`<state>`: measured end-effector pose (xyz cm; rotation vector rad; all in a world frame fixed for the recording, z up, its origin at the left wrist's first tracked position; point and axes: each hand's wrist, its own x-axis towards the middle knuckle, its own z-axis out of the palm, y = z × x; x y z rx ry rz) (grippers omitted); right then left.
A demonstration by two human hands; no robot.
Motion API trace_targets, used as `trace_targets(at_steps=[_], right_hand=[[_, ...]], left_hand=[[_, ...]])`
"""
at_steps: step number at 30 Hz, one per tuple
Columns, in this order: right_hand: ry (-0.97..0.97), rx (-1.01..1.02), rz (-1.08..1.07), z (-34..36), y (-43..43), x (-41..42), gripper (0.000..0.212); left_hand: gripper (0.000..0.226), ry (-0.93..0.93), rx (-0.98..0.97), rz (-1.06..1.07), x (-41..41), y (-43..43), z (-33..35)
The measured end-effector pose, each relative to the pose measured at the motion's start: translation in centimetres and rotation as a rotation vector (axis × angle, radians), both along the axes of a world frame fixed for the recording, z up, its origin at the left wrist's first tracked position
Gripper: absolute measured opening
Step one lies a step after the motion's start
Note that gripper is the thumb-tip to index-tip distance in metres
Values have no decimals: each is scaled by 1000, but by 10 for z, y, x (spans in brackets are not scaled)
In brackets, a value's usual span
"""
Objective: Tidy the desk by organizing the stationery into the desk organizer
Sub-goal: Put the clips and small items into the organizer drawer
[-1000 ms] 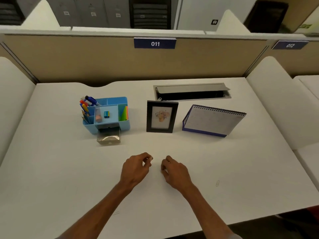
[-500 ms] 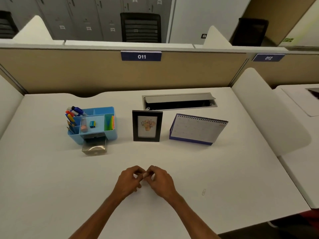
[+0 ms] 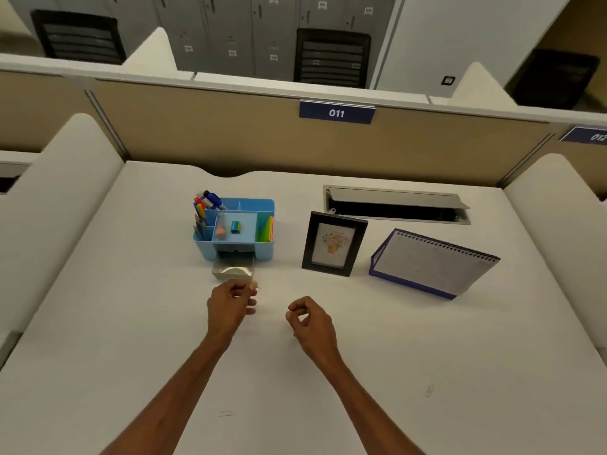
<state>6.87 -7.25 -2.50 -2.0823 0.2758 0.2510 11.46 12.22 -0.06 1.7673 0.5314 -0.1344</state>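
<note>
The left hand [image 3: 230, 307] hovered just in front of the pulled-out drawer [image 3: 233, 272] of the single blue desk organizer [image 3: 262, 249]. Its thumb and forefinger were pinched on a small thin object [image 3: 258, 288], possibly a paper clip, though too small to identify. The right hand [image 3: 310, 320], well apart from the organizer, had its fingers curled with nothing visible in them. On the worktop [image 3: 131, 290] lay two loose clips, one paper clip [image 3: 429, 390] right of the right forearm and a second paper clip [image 3: 226, 413] between the forearms, beside one picture frame [image 3: 333, 244] and one desk calendar [image 3: 433, 261].
</note>
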Motion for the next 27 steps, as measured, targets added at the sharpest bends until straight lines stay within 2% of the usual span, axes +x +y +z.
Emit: trace_targets(at_steps=[3,7,10,15,23,27], right_hand=[[21,9,32,-6,13,-6,7],[44,5,40,-12,30,-16,6],[74,-8,39,-14,39,-22,7],[98,-42,25,-11,46,-29,7],[96,-60,-7,-7,51,-28,6],[100,-72,-8,-5,52,-33,8]], left_hand=[[27,-40,62,153,20,28,2],[29,-14,111,196,47,54,-3],[32,11,231,213,62,63,-9],[29,48,374,160,77,60,-7],[37,143,452,74,87,69,-15],[34,115,479,48,83,70,-15]])
